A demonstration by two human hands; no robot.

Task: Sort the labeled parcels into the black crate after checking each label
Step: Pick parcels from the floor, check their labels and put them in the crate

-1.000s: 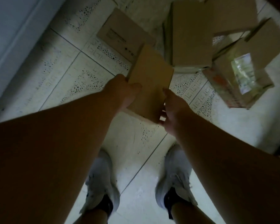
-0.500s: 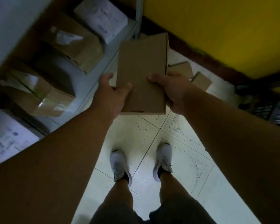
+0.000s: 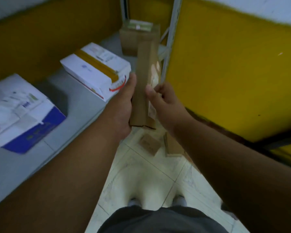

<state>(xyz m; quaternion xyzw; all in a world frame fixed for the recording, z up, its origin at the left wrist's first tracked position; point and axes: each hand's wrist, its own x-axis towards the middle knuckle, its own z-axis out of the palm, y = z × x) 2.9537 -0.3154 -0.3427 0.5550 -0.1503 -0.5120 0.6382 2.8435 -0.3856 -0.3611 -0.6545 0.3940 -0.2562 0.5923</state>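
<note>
— Parcel and its direction?

— Flat brown cardboard parcel (image 3: 145,84), held in the air at the centre of view, turned edge-on. Long axis running away from the body and upward, far end toward the shelf post, near end low over the floor. Pale label patches on the right-hand face, too blurred to read.

— Surface and room?

— Pale tiled floor (image 3: 141,179) below. Grey shelf (image 3: 77,105) to the left, carrying a white box with a blue side (image 3: 22,113), a white box with yellow tape (image 3: 96,69) and a brown taped box (image 3: 138,37) at the far end. Yellow wall (image 3: 233,73) to the right. Two small brown parcels (image 3: 149,145) lying on the floor just beyond the hands.

— Grip?

— Left hand (image 3: 124,105) pressed along the parcel's left face near the lower end, thumb up its side, grasping it. Right hand (image 3: 165,101) on the right face, thumb on the near edge, fingers curled round the labelled side, also grasping. Both holds on the lower half; upper half sticking out free above the hands.
</note>
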